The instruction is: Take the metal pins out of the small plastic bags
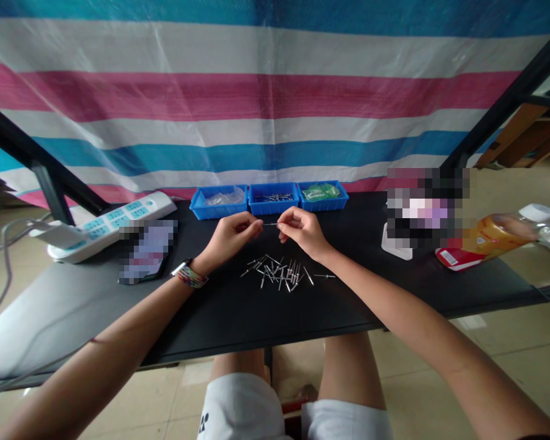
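A thin metal rivet [270,224] spans the gap between my two hands, just in front of the blue bins. My left hand [236,235] pinches its left end between thumb and fingertips. At its right end, the thumb and index finger of my right hand [301,231] are closed on it. Below my hands a loose pile of silver rivets [279,274] lies on the black table [256,318]. The middle blue bin [274,209] holds more metal pieces. Clear plastic bags lie in the left blue bin [219,212], and green packaging in the right blue bin [323,205].
On the left are a white power strip [114,221] with a plugged-in adapter and a phone [149,252]. A white object [396,244] and an orange drink bottle [495,235] are on the right. A striped sheet [266,98] hangs behind the table.
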A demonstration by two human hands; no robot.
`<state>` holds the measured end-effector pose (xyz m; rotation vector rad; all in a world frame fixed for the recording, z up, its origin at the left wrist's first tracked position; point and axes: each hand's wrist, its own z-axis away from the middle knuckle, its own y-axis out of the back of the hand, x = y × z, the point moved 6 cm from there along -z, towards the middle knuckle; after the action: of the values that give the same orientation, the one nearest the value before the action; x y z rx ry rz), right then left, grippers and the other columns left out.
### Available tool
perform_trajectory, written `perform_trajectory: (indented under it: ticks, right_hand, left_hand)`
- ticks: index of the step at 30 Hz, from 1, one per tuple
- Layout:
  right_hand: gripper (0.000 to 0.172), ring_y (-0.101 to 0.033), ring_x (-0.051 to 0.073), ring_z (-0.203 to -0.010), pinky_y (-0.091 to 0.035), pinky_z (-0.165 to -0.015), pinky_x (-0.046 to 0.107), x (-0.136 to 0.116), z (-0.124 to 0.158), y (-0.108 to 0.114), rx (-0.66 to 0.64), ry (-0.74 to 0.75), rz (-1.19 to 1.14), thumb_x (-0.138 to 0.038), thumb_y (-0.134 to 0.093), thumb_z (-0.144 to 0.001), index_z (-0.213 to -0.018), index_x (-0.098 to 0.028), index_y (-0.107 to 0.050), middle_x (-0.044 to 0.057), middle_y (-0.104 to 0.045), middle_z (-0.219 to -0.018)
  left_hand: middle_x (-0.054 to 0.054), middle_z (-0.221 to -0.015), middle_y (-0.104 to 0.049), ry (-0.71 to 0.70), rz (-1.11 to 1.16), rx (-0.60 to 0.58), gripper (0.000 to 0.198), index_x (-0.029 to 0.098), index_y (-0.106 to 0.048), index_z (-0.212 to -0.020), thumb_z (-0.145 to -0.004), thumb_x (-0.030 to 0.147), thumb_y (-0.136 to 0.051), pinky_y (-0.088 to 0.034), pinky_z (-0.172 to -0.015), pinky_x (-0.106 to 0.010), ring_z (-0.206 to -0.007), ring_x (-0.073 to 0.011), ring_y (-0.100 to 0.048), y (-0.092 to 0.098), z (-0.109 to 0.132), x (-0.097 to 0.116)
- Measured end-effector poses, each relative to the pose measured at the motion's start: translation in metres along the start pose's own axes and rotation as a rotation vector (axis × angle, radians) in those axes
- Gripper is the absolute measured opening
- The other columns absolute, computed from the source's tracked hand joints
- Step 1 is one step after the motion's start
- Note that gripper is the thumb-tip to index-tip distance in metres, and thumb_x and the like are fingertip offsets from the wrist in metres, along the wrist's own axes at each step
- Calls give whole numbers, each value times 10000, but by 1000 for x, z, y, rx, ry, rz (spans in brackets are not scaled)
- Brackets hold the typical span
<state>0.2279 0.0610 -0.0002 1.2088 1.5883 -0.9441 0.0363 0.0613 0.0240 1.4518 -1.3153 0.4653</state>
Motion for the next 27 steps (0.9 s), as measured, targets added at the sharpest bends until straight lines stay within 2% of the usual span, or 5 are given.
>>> perform_trajectory:
  ticks: [6, 12, 15, 23, 27]
  right_hand:
    - [269, -664, 134, -586, -621, -575, 278, 3, -7, 6, 76, -15, -17, -407, -833, -781, -827, -205, -661, -19, -676, -706]
    - [481, -665, 102, -561, -578, -490, 260, 6, -26, 33, 250, -2, 58, -444, -791, -832, -1260, -226, -757, 83, -777, -1191]
    - [362, -583, 90, -498, -476, -437, 243, -2, -23, 40, 242, 76, 247, -393, -724, -894, -1198, -212, -802, 53, -777, -1016]
    - [60, -557, 115, -664, -419, -641, 261, -18, 11, -19, -373, 186, 606, -145, -782, -828, -793, -175, -742, -3, -670, -787]
    - [145, -546, 116, -689, -376, -657, 270, -19, 19, -29, -434, 176, 811, -138, -836, -777, -759, -182, -699, -22, -640, -787]
  left_hand:
    - [-47, -738, -691, 6, 28, 1, 509, 165, -705, -819, -1015, 629, -628, -500, -617, -271, -655, -157, -615, 2, -1, -4]
    - [-38, -717, -665, 27, 68, 10, 484, 171, -700, -822, -1025, 600, -610, -488, -598, -272, -638, -157, -604, 5, -2, -9]
    - [-33, -702, -654, 30, 54, 5, 480, 171, -698, -811, -1019, 595, -610, -466, -576, -268, -614, -151, -583, 5, -2, -9]
    - [-30, -706, -647, 7, 12, 4, 440, 174, -684, -791, -1017, 544, -606, -465, -581, -267, -624, -150, -585, 3, -1, -4]
    - [-26, -705, -640, -10, 13, -2, 428, 171, -679, -790, -1023, 520, -598, -457, -582, -264, -623, -144, -579, 3, -1, 1]
